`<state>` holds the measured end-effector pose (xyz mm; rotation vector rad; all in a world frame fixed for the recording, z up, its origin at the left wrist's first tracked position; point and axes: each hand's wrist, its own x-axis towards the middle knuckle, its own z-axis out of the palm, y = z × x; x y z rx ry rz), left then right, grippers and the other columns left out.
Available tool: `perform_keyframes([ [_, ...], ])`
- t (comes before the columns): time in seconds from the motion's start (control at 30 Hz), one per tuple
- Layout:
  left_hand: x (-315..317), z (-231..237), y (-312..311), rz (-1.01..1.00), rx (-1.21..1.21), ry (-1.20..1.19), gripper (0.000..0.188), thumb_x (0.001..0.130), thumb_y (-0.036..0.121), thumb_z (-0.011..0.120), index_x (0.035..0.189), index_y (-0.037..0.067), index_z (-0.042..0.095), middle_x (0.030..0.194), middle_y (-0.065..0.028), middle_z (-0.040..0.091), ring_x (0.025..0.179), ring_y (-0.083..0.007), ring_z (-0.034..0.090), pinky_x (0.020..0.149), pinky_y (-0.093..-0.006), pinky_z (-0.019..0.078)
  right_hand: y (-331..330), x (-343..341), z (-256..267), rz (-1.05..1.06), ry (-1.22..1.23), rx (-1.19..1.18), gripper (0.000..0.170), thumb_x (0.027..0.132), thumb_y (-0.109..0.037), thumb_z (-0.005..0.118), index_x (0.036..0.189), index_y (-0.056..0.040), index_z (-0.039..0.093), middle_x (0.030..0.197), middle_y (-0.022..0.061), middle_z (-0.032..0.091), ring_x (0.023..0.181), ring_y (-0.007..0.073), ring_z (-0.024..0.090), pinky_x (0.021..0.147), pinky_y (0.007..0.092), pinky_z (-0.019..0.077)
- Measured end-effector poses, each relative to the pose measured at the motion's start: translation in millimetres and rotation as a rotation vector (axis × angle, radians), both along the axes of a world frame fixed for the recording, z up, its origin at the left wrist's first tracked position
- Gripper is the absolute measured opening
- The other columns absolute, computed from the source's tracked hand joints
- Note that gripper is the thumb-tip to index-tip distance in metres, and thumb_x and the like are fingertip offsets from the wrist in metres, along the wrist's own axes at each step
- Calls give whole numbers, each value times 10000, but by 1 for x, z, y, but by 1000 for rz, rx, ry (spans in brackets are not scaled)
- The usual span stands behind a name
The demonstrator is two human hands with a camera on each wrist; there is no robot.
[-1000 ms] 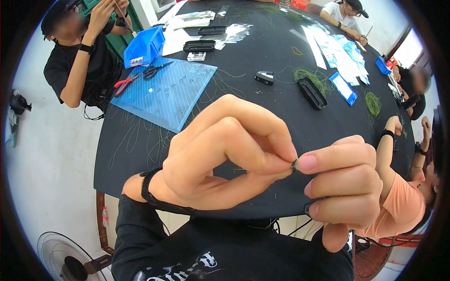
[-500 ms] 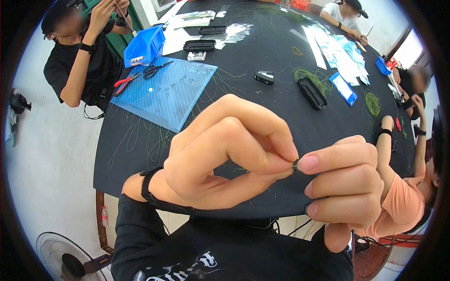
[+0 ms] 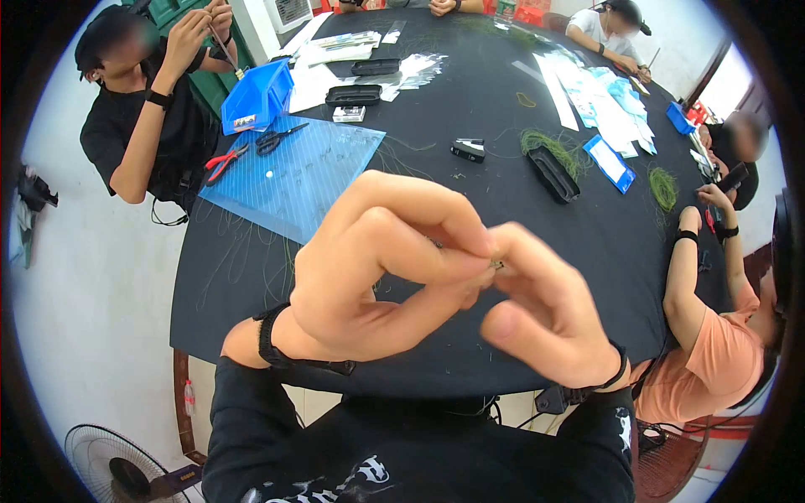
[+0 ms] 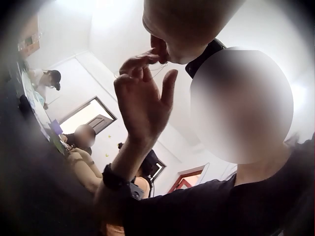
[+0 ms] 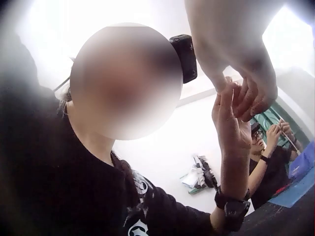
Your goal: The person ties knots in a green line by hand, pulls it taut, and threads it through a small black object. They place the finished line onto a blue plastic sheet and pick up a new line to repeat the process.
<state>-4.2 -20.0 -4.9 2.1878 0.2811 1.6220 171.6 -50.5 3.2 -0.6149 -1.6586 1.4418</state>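
Observation:
My left hand is raised over the black table, thumb and fingertips pinching a small dark piece that is mostly hidden. My right hand meets it from the right, its bent forefinger right at the left fingertips. The right thumb stands well apart from the other fingers. In the left wrist view a thin line shows just below the fingertips, with the right hand under the left. From the right wrist, the left hand appears upright, fingertips together.
Beyond my left hand lies a blue board with scissors and red-handled pliers on it. A blue bin stands behind. Farther right are an open black case and tangled green line. Other people sit around the table.
My right hand has turned and moved up and left, its thumb now in plain sight. The left hand has shifted slightly left and keeps its pinch. The head view has tilted slightly.

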Motion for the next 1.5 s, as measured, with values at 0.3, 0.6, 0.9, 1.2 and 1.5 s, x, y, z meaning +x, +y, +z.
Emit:
perform_keyframes([
  [0.3,1,2,-3,117,47,-4,173,740,-141,603,798,-41,474,921,-160,481,659,-168,574,595,-284,530,-5,1,4,-70,-56,82,50,797,-38,639,816,-15,599,714,41,563,627,136,514,607,275,407],
  [0.6,2,3,-5,170,61,14,193,721,-149,613,797,-13,500,899,-148,501,661,-161,573,622,-272,525,-11,-2,5,-466,-335,902,175,603,-32,714,762,-31,641,637,25,574,590,171,451,573,278,358],
  [0.9,5,0,-6,227,179,183,294,619,-117,705,804,57,556,898,-104,572,681,-184,594,626,-268,487,-10,8,12,-441,-371,1008,117,694,-123,671,724,-22,620,579,22,538,589,172,398,540,286,336],
  [1.2,10,-4,-3,30,124,164,306,578,-100,735,780,45,557,850,-93,600,692,-202,611,625,-292,488,10,23,19,-423,-269,568,182,848,-147,552,737,-3,561,645,32,538,586,109,371,533,247,288],
  [1.5,10,1,-9,-7,-18,-30,232,610,-135,697,725,6,554,845,-117,601,658,-167,578,565,-244,481,23,9,2,-366,-332,690,84,660,25,623,733,-12,602,594,28,493,550,143,389,507,258,305],
])
